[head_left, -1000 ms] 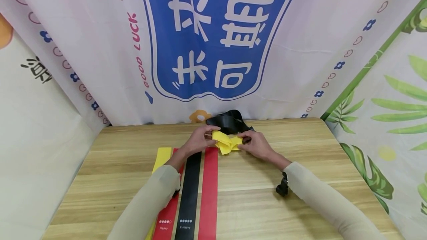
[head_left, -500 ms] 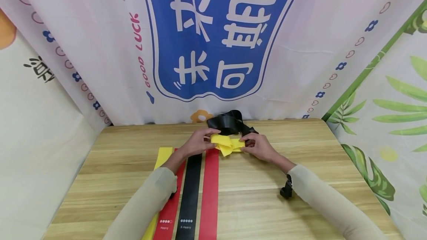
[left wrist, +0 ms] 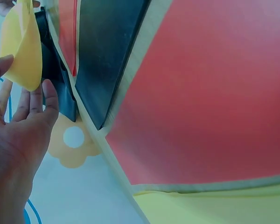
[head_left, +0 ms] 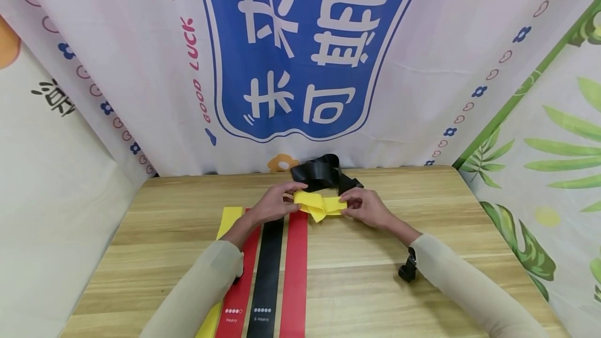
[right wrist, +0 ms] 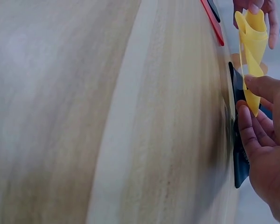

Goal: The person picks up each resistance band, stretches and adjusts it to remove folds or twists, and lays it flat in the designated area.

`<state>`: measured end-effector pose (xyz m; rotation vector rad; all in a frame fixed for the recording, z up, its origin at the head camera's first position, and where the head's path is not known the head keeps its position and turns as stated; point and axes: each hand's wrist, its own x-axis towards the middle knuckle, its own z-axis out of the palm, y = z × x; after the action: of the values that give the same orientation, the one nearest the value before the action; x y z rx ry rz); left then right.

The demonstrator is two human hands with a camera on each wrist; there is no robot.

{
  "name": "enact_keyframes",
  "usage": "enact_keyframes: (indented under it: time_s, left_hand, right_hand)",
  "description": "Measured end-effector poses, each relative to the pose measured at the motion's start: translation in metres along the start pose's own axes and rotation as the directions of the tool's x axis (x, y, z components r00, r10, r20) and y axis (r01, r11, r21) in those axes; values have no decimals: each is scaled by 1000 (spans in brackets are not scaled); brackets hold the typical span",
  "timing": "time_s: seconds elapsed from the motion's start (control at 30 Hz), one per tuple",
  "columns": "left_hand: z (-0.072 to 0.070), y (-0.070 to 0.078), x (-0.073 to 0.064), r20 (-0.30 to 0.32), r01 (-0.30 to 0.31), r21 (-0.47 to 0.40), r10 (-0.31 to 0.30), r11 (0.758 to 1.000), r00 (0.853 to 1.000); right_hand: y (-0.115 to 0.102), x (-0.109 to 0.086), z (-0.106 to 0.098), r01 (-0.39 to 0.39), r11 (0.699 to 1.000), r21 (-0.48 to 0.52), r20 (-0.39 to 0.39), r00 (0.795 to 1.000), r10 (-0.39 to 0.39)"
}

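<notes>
Between my two hands is a yellow resistance band [head_left: 311,203], folded and looped over itself like a loose bow near the table's back edge. My left hand [head_left: 272,203] pinches its left end with the thumb below and fingers above. At the right end, my right hand [head_left: 370,208] grips it between thumb and fingertips. In the left wrist view the yellow band [left wrist: 25,51] curves in a wide loop from the left hand [left wrist: 21,126]. The right wrist view shows the yellow band [right wrist: 255,44] twisted, narrowing to the right hand's thumb and fingers.
A crumpled black band [head_left: 319,172] lies behind the hands against the printed curtain [head_left: 399,119]. Flat on the wooden table [head_left: 366,286], side by side under the left arm, lie a yellow band [head_left: 231,219], a red band [head_left: 232,299], a black band [head_left: 265,275] and another red band [head_left: 295,270].
Both hands have moved slightly apart, drawing the yellow band's ends outward. Its right part has become flatter and longer, while the pointed fold still hangs in the middle.
</notes>
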<state>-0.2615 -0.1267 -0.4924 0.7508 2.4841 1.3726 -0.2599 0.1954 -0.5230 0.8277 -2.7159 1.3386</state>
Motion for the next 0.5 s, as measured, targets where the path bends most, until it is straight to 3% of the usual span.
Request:
enact_keyframes:
  time_s: [0.5]
  left_hand:
    - [5,1,-9,27,3,6,-3,1000,1000]
  right_hand:
    - [2,-12,-10,-3,1000,-6,24,1000,3]
